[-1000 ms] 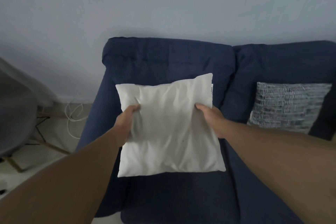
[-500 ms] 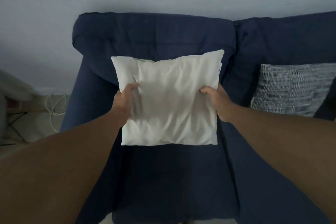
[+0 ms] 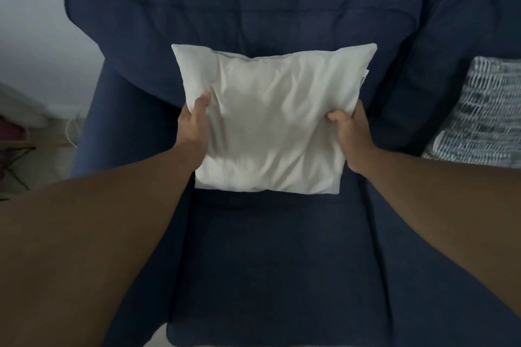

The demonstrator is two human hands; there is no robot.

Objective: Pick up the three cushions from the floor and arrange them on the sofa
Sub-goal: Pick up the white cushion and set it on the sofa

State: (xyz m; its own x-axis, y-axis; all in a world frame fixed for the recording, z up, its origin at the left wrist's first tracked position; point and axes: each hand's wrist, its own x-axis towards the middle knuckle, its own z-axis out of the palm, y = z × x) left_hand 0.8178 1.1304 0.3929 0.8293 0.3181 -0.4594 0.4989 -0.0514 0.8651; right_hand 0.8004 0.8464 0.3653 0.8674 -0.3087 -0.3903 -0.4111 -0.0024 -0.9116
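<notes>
A plain white cushion (image 3: 270, 121) is held upright in front of the left backrest of the dark blue sofa (image 3: 253, 262), its lower edge at the back of the seat. My left hand (image 3: 194, 127) grips its left side and my right hand (image 3: 352, 135) grips its right side. A blue-and-white patterned cushion (image 3: 482, 113) leans against the backrest on the sofa's right seat, partly cut off by the frame edge. No third cushion is in view.
The sofa's left armrest (image 3: 93, 110) stands beside a pale floor with a white cable (image 3: 70, 132) and dark chair legs (image 3: 14, 166) at the far left. A light wall (image 3: 33, 22) rises behind.
The white cushion has moved forward and down toward the left backrest, and the view has come closer to the sofa. Both hands have kept their grip on it.
</notes>
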